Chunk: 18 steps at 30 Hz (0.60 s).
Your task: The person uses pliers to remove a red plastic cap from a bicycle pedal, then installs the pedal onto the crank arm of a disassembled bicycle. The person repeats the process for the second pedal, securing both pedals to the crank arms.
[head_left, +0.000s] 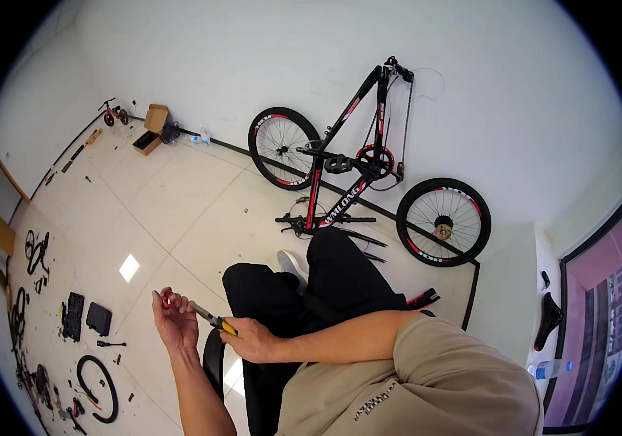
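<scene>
Gripping one item apiece, the hands of the seated person (434, 370) meet to the left of the legs (351, 272): the left hand (179, 327) pinches a small red part (168, 296) at its fingertips, while the right hand (253, 340) is wrapped round the yellow handle of a metal tool (211, 317) pointing left toward it. Whether tool and part touch cannot be told from here. Good practice, in this observer's judgement, is to hold the part firmly, keep the fingertips clear of the metal end, and steady both wrists. A black armrest-like piece (213, 359) rises close to the left forearm and could limit its swing. On the far side, a black-and-red bicycle frame (354, 190) leans against the wall (202, 65) between two detached wheels (444, 220); the legs stand between it and the hands. To the left, an open tool case (72, 317) and a loose tyre (112, 392) clutter the floor (187, 189), so stepping that way calls for care.
</scene>
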Tool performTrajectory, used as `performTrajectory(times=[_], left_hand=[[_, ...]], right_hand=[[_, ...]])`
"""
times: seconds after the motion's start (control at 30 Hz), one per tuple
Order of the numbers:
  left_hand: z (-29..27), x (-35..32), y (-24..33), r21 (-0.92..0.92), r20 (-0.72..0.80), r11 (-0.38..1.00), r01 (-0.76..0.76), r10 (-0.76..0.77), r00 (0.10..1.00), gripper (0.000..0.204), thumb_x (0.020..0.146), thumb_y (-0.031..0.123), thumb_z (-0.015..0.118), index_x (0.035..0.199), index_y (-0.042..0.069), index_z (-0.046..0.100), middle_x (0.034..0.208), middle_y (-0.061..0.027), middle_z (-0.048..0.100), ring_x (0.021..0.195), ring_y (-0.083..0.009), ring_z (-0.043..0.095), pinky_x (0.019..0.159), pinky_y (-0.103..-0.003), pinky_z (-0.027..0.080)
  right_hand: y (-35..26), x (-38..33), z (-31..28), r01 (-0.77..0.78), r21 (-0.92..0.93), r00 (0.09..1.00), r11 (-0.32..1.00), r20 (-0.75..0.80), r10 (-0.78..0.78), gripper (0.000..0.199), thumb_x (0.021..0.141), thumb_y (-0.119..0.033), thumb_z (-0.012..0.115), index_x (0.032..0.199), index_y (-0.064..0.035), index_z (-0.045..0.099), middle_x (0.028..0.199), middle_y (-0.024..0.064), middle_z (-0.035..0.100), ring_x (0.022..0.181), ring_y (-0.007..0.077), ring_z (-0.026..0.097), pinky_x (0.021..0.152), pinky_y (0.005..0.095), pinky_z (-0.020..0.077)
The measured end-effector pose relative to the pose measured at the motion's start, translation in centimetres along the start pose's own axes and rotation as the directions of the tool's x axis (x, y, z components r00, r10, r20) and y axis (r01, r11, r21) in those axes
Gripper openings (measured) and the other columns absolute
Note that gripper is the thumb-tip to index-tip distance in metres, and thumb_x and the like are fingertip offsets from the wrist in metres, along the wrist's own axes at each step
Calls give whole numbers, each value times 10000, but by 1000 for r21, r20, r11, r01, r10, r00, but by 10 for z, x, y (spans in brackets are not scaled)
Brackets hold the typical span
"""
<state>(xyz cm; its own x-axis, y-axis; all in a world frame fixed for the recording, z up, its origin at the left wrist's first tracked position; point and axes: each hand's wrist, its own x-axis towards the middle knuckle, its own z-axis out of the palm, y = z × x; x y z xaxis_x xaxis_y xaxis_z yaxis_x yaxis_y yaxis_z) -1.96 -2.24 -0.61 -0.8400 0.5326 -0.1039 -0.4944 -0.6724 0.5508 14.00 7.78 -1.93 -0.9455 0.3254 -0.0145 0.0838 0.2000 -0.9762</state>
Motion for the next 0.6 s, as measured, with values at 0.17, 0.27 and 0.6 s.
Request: performTrajectory(times=[0.17,0.27,0.6], left_hand=[[0,-2,1,39,0,999,-3,3,1000,253,935,227,657,1125,61,634,861,-12,592,693,-133,461,652,-276,420],[-4,1,0,81,25,997,-18,16,1000,311,914,185,671,1193,63,608,929,-30,620,743,-150,524,709,-296,467],[-9,0,-4,197,19,977,-82,79,997,396,903,135,698,1262,62,546,1020,-49,651,872,-164,606,837,-333,508]], right_hand=[[5,3,0,-2,68,1000,998,4,2,182,953,-180,576,926,0,560,670,109,543,617,209,529,620,373,450],[8,4,0,-18,82,999,996,30,15,174,962,-173,566,925,-3,564,700,85,568,641,177,547,628,350,460],[14,9,2,-151,373,988,915,83,129,154,994,-159,544,998,-6,560,826,48,624,715,116,595,655,284,502]])
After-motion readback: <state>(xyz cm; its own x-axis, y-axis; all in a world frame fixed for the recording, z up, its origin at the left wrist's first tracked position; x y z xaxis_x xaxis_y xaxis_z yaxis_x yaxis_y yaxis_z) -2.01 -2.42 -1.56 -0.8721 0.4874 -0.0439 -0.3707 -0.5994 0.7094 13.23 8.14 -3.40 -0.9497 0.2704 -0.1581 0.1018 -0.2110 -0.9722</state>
